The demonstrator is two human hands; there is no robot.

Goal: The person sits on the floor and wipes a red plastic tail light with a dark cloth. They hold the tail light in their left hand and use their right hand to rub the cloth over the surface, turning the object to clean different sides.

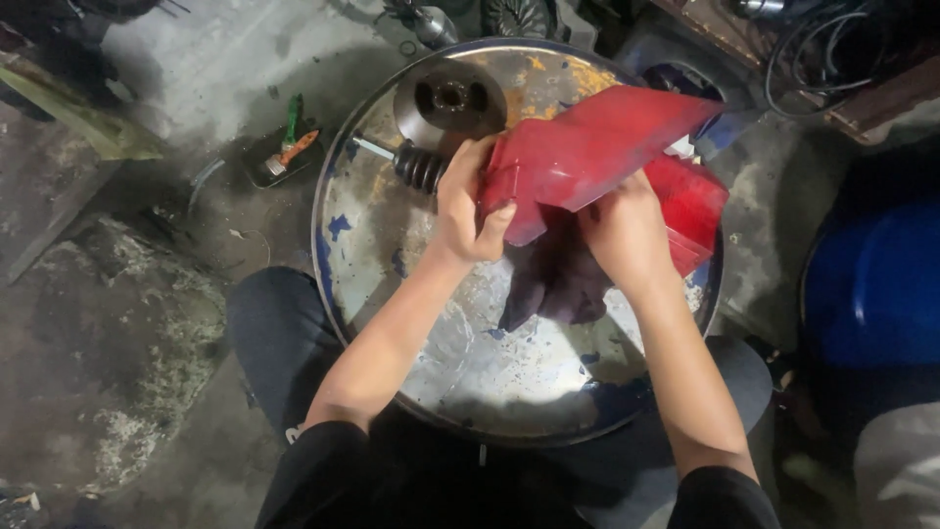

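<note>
Our left hand (468,211) grips the edge of a red plastic panel (597,147) held over a worn metal drum lid (382,235). Our right hand (622,230) presses a dark rag (553,284) under the panel. A black spring part (419,167) lies on the lid.

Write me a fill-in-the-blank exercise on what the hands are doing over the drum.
1. Both hands grip a ____ plastic panel.
2. The left hand holds the panel's ____ end.
3. A dark ____ hangs under the right hand.
4. The coil spring lies on the metal ____ lid.

Missing words: red; left; rag; drum
</note>
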